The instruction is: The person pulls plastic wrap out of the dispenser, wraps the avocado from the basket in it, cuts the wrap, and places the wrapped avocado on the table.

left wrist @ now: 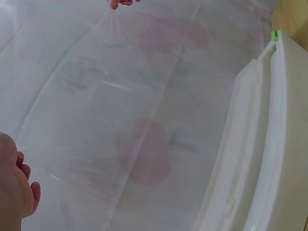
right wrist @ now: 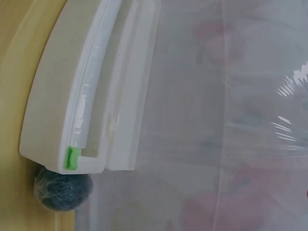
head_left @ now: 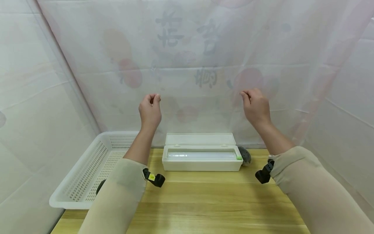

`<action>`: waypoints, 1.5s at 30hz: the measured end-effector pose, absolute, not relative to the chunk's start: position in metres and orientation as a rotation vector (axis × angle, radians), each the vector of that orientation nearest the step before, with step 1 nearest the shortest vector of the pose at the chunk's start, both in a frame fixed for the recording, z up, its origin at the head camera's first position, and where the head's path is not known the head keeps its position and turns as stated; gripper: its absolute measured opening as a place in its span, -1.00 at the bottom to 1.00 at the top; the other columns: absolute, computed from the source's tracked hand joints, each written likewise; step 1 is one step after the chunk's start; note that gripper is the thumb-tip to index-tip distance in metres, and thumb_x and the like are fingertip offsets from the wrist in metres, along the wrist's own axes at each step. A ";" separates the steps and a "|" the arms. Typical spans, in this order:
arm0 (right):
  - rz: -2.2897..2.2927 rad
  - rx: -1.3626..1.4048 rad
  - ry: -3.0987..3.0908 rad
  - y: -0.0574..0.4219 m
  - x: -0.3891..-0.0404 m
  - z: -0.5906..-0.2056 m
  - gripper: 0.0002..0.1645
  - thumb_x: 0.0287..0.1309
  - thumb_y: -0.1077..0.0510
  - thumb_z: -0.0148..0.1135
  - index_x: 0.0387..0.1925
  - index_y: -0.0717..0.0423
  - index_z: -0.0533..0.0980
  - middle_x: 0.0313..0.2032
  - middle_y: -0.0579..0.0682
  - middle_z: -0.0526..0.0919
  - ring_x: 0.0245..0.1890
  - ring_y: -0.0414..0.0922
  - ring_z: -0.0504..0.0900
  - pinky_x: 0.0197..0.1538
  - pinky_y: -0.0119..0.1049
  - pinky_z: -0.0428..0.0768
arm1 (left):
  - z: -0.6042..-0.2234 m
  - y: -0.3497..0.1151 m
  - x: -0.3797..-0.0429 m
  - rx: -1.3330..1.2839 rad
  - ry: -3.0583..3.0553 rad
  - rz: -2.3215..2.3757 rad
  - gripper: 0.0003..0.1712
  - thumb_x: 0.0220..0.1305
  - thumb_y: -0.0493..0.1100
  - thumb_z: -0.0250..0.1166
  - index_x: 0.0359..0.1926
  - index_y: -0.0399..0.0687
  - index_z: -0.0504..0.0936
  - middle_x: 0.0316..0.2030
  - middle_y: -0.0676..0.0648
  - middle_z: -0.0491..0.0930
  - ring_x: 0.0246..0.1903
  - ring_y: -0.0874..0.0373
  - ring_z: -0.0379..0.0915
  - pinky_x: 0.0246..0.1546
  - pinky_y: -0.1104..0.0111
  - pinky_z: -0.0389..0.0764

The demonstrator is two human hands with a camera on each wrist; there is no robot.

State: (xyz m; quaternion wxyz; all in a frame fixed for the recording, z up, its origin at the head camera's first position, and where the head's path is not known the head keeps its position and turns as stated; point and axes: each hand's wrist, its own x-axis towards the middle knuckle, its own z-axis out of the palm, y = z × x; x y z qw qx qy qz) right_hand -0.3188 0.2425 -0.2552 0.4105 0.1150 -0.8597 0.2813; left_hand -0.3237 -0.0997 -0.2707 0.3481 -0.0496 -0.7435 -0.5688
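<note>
Raised above the table, my left hand (head_left: 150, 112) and right hand (head_left: 257, 107) each pinch an edge of clear cling film (left wrist: 115, 31) between thumb and fingers. The film spans the space between them; creases fan out from the right fingertips in the left wrist view, and glints show on it in the right wrist view. Below and between the hands sits a white cling film dispenser (head_left: 201, 165), its lid (head_left: 200, 139) raised at the back. A film roll (head_left: 201, 155) lies inside, and a green slide cutter (right wrist: 71, 158) is at the right end.
By the dispenser's right end is a dark round object (right wrist: 63, 189) wrapped in film. At left stands a white perforated basket (head_left: 71, 204), with a dark object (head_left: 100, 186) partly hidden by my left sleeve. A printed curtain (head_left: 187, 81) hangs behind the wooden table (head_left: 204, 198).
</note>
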 end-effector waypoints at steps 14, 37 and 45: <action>0.676 0.350 -1.894 0.239 -0.320 -0.248 -0.64 0.41 0.15 0.10 -0.25 0.43 0.61 -0.38 0.31 0.57 -0.32 0.20 0.48 -0.21 -0.02 0.39 | -0.257 -0.095 -0.321 -0.202 -1.772 -1.554 -0.69 0.46 -0.12 0.15 -0.12 -0.35 0.59 -0.24 -0.19 0.62 -0.19 0.11 0.48 -0.22 0.45 0.44; 0.711 0.349 -1.830 0.234 -0.315 -0.225 -0.67 0.39 0.17 0.13 -0.25 0.42 0.62 -0.36 0.32 0.58 -0.27 0.21 0.48 -0.18 -0.02 0.40 | -0.238 -0.096 -0.321 -0.234 -1.647 -1.610 -0.70 0.41 -0.15 0.21 -0.16 -0.39 0.62 -0.34 -0.09 0.61 -0.30 0.25 0.43 -0.32 0.51 0.42; 0.739 0.334 -1.819 0.233 -0.313 -0.218 -0.67 0.38 0.15 0.14 -0.25 0.39 0.64 -0.38 0.28 0.57 -0.32 0.13 0.45 -0.24 -0.21 0.29 | -0.232 -0.098 -0.318 -0.231 -1.658 -1.624 -0.73 0.41 -0.12 0.20 -0.18 -0.31 0.62 -0.35 -0.01 0.59 -0.27 0.21 0.43 -0.33 0.50 0.40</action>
